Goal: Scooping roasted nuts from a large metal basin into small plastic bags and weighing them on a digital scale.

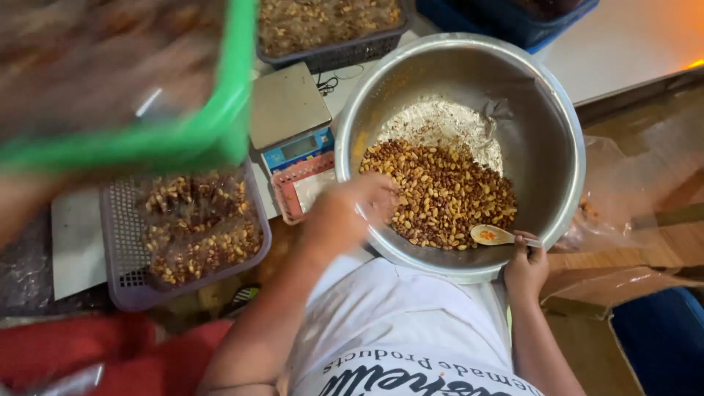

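A: What lies at the far left?
B: A green plastic basket, blurred and raised near the camera; below it a grey perforated basket of bagged nuts rests on the bench.

A: And toward the centre?
B: A small digital scale with a blue front, and a pink tray just beside the bowl.

A: Where is the left hand?
B: The left hand sits at the near-left rim of the steel bowl, blurred; whether it grips the rim or only rests there, one cannot tell.

A: What does the bowl hold?
B: A heap of roasted nuts lying against a patch of white powder behind it.

A: And the right hand?
B: The right hand is clenched on the handle of a pale spoon, whose orange-stained scoop lies inside the bowl at the near edge of the nuts
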